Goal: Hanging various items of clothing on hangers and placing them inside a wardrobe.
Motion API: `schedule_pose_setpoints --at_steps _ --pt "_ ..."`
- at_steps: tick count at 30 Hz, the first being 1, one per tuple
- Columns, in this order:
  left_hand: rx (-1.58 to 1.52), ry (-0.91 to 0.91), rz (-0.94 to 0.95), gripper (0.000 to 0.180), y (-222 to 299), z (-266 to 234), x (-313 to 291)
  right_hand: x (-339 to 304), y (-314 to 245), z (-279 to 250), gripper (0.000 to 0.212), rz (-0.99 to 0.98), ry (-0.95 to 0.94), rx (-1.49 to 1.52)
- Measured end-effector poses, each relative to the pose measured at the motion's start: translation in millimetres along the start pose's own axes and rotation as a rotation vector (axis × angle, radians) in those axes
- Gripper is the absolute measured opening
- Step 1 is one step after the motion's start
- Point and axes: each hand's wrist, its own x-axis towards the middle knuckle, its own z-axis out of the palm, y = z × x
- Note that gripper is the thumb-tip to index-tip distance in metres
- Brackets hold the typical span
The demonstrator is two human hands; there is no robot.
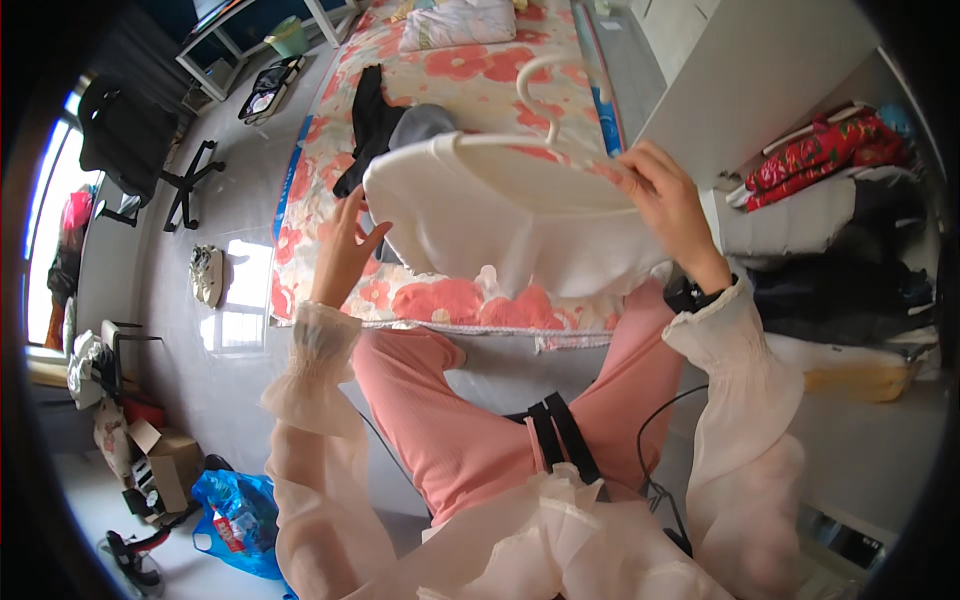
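Observation:
A white garment (490,220) hangs spread on a white clothes hanger (524,92), held up in front of me over the near end of the bed. The hook points upward and looks slightly blurred. My right hand (668,205) pinches the hanger's right end, where the cloth lies over it. At the garment's left edge is my left hand (345,245), its fingers apart and the thumb pointing toward the cloth. Whether its fingertips touch the fabric is hard to tell. Behind the garment, a black and grey piece of clothing (372,125) lies on the bed.
The bed (470,65) has a floral sheet and a folded pale quilt (458,24). Folded clothes (830,215) fill an open cupboard at right. On the left are an office chair (125,140), shoes (207,275), a cardboard box (172,465) and a blue plastic bag (240,520).

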Motion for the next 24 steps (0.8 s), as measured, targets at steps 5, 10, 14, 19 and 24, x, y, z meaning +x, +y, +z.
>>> schedule_pose_setpoints --at_steps 5,10,14,19,24 --pt "-0.16 0.074 -0.164 0.02 -12 -2 17 6 -23 4 0.015 -0.034 -0.027 0.021" --pt "-0.355 0.19 -0.19 0.015 16 20 17 9 -23 26 0.01 -0.168 -0.084 -0.232" --pt "-0.276 0.184 -0.151 0.015 -7 7 20 17 -32 29 0.015 0.005 -0.104 0.018" --pt "-0.29 0.144 -0.234 0.014 -36 -6 17 27 -37 36 0.016 -0.006 -0.064 0.075" --pt "-0.033 0.067 0.235 0.038 22 -27 13 36 -40 37 0.013 -0.129 -0.104 -0.09"
